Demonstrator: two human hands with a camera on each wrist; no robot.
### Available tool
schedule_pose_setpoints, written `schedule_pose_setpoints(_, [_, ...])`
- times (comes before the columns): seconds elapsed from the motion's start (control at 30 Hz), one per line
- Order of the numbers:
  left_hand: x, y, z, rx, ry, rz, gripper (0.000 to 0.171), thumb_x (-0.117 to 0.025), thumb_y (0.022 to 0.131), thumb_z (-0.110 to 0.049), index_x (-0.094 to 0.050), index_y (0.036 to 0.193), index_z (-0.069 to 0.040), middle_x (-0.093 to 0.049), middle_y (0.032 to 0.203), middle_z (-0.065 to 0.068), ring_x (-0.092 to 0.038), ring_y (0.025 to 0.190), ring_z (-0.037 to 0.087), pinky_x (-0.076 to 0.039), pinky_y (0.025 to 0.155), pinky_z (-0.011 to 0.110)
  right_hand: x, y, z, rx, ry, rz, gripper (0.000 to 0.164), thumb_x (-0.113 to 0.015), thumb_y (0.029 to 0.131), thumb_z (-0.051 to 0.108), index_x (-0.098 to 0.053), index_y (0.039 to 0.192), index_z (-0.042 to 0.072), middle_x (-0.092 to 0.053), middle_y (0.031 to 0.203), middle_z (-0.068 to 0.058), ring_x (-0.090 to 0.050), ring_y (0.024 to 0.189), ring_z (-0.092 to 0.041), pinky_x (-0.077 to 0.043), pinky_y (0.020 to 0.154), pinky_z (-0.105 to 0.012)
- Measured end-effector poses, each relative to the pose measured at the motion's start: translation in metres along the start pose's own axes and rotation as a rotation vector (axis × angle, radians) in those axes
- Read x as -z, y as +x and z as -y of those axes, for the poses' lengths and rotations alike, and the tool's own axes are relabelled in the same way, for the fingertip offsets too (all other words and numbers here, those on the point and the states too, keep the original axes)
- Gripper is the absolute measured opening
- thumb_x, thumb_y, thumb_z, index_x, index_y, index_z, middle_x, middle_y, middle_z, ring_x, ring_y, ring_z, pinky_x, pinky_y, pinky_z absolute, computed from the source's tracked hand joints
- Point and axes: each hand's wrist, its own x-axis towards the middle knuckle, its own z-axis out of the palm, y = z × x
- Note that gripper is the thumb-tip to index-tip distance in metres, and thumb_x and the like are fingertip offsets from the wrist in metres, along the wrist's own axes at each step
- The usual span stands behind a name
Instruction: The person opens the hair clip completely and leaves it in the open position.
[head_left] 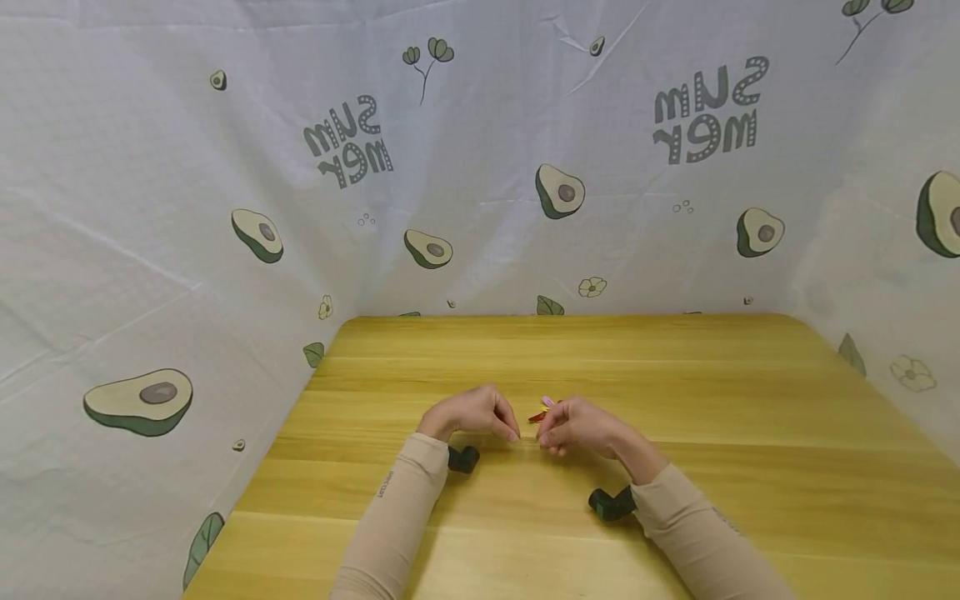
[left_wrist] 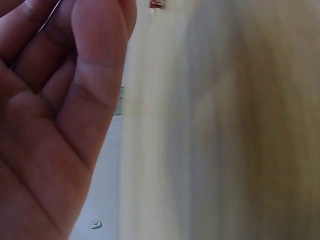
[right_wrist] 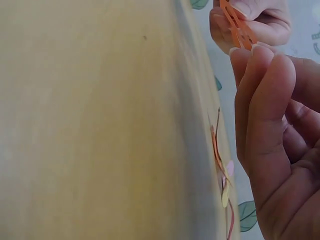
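Note:
An orange snap hair clip [right_wrist: 238, 31], slim with an open frame, is stretched between both hands above the table. The left hand [head_left: 480, 412] pinches one end; its thumb lies on the clip in the right wrist view. At the other end, the right hand [head_left: 581, 427] pinches it between fingertips [right_wrist: 272, 75]. The left wrist view shows the left palm [left_wrist: 55, 115], but the clip is out of sight there. Just beyond the right fingers lies a small group of clips: a pink one [head_left: 548, 402], a red one [head_left: 536, 417] and a yellow one [right_wrist: 225, 195].
The wooden table [head_left: 675, 375] spreads out around both hands. A white curtain [head_left: 487, 150] printed with avocados hangs behind and at the sides. Dark devices sit at the left wrist [head_left: 463, 459] and the right wrist [head_left: 611, 504].

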Motion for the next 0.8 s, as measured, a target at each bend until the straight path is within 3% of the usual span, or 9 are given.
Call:
schedule_pose_setpoints(0.23, [-0.003, 0.003, 0.006, 0.003, -0.005, 0.013, 0.004, -0.078, 0.086, -0.007, -0.081, 0.085, -0.005, -0.077, 0.085, 0.003, -0.060, 0.072, 0.005, -0.049, 0.067, 0.020, -0.001, 0.003, -0.003, -0.020, -0.056, -0.018, 0.014, -0.070, 0.090, 0.003, -0.070, 0.094, -0.011, -0.070, 0.071, -0.005, -0.059, 0.059, -0.008, -0.045, 0.053, -0.020])
schedule_pose_setpoints(0.47, [-0.007, 0.004, 0.008, 0.035, 0.023, 0.011, 0.006, -0.080, 0.085, -0.010, -0.081, 0.080, -0.013, -0.075, 0.080, -0.004, -0.058, 0.070, 0.004, -0.048, 0.066, 0.019, -0.003, 0.005, -0.005, -0.027, -0.110, -0.024, 0.011, -0.071, 0.089, 0.001, -0.070, 0.091, -0.010, -0.066, 0.069, 0.001, -0.057, 0.058, -0.008, -0.046, 0.053, -0.021])
schedule_pose_setpoints(0.8, [-0.011, 0.004, 0.005, 0.067, 0.015, 0.007, 0.004, -0.082, 0.082, -0.008, -0.080, 0.079, -0.007, -0.075, 0.076, -0.003, -0.055, 0.067, 0.004, -0.047, 0.063, 0.019, -0.005, 0.007, -0.007, -0.035, -0.155, -0.021, 0.009, -0.072, 0.089, 0.002, -0.072, 0.088, -0.007, -0.064, 0.065, 0.002, -0.053, 0.054, -0.007, -0.044, 0.052, -0.021])
